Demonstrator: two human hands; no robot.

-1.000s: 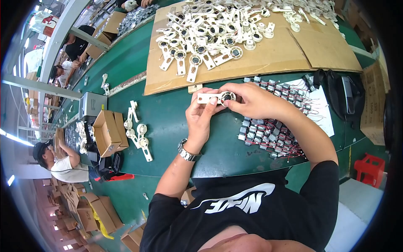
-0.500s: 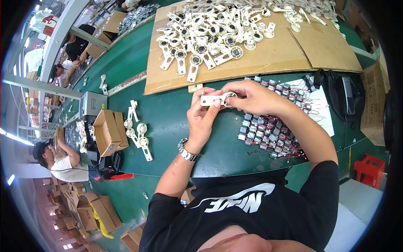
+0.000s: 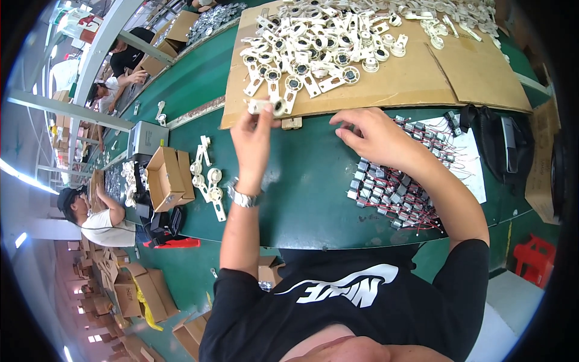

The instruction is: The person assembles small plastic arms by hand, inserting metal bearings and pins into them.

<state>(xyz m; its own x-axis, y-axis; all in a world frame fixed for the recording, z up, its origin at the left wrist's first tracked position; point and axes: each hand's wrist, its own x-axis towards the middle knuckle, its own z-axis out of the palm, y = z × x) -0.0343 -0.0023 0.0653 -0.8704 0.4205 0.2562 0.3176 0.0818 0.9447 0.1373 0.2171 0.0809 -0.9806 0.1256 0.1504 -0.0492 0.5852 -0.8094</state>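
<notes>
My left hand is closed on a white plastic arm piece with a round end, held at the near edge of the cardboard sheet. Just beyond it lies a heap of similar white arm pieces, many with a dark round centre. My right hand hovers over the green table with nothing in it, its fingers loosely bent and apart. Beneath and beside the right forearm are rows of small grey motors with red and black wires. A small tan block sits between my hands, against the cardboard.
Several white arm pieces lie at the left, beside an open cardboard box and a grey metal box. A black bag is at the right, near a red stool. Co-workers are along the left.
My left hand has carried the white arm piece left and away from me to the cardboard's edge. My right hand has let go of it and moved slightly right.
</notes>
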